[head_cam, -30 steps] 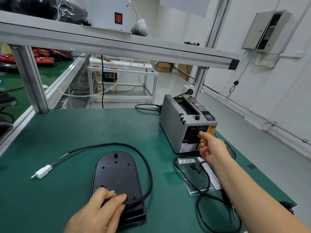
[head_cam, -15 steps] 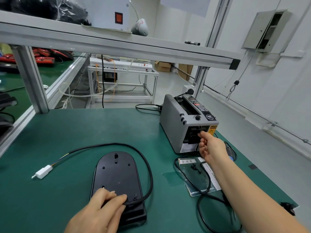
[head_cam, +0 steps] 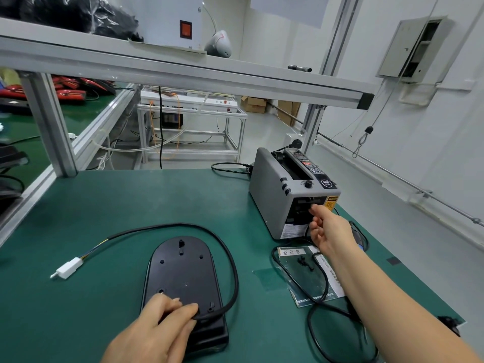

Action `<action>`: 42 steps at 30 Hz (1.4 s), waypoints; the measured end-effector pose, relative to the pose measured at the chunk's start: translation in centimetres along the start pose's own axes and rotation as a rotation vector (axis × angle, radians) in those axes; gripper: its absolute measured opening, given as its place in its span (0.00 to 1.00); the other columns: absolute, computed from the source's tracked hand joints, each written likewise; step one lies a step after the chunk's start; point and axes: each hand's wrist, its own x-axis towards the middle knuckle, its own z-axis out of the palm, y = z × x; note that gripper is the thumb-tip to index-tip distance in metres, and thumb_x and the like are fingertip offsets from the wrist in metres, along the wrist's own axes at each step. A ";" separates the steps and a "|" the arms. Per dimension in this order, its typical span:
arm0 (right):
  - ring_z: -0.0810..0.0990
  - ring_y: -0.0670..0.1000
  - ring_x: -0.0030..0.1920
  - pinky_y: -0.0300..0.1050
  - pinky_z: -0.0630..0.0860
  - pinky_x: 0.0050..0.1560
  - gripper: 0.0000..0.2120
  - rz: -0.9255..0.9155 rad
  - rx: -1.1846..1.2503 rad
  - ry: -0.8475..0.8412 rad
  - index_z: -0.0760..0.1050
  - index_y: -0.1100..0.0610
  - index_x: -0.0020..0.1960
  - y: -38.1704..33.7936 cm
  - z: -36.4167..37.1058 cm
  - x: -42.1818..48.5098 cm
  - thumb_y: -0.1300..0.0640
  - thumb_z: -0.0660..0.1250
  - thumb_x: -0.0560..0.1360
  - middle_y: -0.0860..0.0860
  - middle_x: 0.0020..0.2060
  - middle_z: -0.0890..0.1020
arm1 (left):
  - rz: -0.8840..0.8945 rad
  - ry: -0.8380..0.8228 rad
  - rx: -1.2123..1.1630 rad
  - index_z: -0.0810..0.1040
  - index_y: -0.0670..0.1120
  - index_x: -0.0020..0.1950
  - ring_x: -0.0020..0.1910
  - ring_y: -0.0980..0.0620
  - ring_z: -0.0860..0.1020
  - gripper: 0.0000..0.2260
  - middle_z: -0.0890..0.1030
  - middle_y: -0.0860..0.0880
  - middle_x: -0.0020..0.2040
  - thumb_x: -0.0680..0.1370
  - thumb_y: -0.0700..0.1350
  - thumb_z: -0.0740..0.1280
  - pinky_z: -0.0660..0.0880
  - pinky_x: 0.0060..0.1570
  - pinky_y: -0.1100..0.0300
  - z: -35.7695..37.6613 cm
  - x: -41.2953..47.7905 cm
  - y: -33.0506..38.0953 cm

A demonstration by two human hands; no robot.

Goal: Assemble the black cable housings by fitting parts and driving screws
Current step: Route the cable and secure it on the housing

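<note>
Housing (head_cam: 183, 273), black, flat, rounded at the far end, lies holed face up on the green bench mat (head_cam: 104, 205), near-centre, just in front of the person. Its black cable (head_cam: 237, 279) leaves the near end by the L hand and loops round the housing's R side & far end, standing clear of it there. It then runs out L to a white connector (head_cam: 68, 268) lying on the mat, well apart from the housing. Coloured wires show just before the connector.

L hand (head_cam: 154, 334): we see it palm down on the housing's near end, fingers fairly straight. The tips press where cable meets housing & aren't curled round anything.

R hand (head_cam: 327, 229): arm stretched out to the grey tape dispenser (head_cam: 272, 195) at the mat's far R. Forefinger tip is at the dark front outlet, other fingers curled under. We can't tell whether it's pinching tape or only touching the slot, since the hand's back hides the thumb side.

Btwn dispenser & near edge we see a laminated card (head_cam: 301, 284) w/ a second black lead (head_cam: 309, 319) looping over it, partly under the R forearm. Alu shelf rail (head_cam: 183, 72) crosses overhead.
</note>
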 end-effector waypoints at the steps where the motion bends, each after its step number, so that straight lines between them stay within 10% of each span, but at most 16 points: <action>1: 0.67 0.41 0.19 0.31 0.63 0.17 0.05 0.002 0.001 -0.001 0.77 0.60 0.44 0.0 0.0 0.0 0.59 0.67 0.75 0.49 0.27 0.70 | 0.000 -0.001 -0.001 0.85 0.52 0.38 0.43 0.65 0.74 0.27 0.72 0.57 0.44 0.80 0.58 0.49 0.69 0.26 0.70 0.0 0.0 0.0; 42: 0.73 0.44 0.23 0.32 0.68 0.20 0.05 -0.103 -0.072 0.042 0.76 0.60 0.41 0.7 -0.1 0.1 0.59 0.67 0.74 0.50 0.28 0.74 | -0.003 -0.012 -0.017 0.85 0.51 0.37 0.43 0.66 0.74 0.27 0.72 0.57 0.43 0.80 0.57 0.49 0.66 0.29 0.73 -0.2 0.1 0.1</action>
